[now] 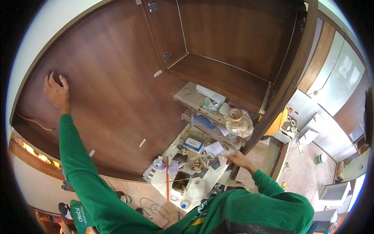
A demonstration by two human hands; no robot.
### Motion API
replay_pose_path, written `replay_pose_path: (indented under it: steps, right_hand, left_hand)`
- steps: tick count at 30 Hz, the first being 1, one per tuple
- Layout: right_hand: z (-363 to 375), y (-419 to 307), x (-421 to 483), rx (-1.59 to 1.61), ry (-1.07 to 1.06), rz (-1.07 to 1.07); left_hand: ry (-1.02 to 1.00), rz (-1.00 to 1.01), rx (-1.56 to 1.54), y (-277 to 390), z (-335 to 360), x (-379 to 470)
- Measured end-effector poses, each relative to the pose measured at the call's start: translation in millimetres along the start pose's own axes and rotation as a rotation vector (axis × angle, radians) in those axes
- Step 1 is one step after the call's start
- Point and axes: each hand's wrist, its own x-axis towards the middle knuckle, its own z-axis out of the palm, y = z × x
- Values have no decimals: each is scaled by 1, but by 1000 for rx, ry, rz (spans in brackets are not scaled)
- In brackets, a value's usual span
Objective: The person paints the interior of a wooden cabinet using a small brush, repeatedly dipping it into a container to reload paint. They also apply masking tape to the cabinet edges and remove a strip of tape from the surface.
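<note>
My left hand (pixel 57 93) is stretched out to the brown wood panel (pixel 111 82), with its fingers apart and slightly bent. A dark patch lies between its thumb and fingers, and I see no object held there. Lower right, my right hand (pixel 239 160) is at the edge of the littered work surface (pixel 209 182), below the drawers (pixel 201 102). Its fingers are curled, and whether they hold something small is unclear. Nearby are crumpled rags (pixel 201 164), a blue-and-white box (pixel 193 144) and a dark sheet (pixel 215 163).
An open wooden cabinet (pixel 222 64) has its door (pixel 287 76) swung out on the right. A tape roll (pixel 235 114) rests on crumpled plastic. A red stick (pixel 167 178), a bottle (pixel 185 204) and a tub (pixel 159 163) stand below. An orange cable (pixel 35 121) hangs left; another cable (pixel 155 209) crosses the floor.
</note>
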Motion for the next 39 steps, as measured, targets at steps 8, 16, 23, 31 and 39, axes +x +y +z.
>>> replay_pose_path:
  steps: [8, 16, 23, 31, 39]
  right_hand:
    - [-41, -341, 142, 377, 363, -675]
    - [-103, -605, 291, 78, 1022, -604]
    - [-91, -684, 298, -173, 1182, -605]
    - [-65, -699, 260, -86, 1038, -544]
    - [-67, -709, 284, -162, 1141, -599]
  left_hand:
    - [-55, -73, 98, -27, 0, -9]
    - [-39, -129, 21, -20, 8, -16]
    - [-15, -93, 28, -24, 8, -17]
    - [40, -103, 0, -23, 6, -18]
    - [81, -88, -43, -23, 1, -15]
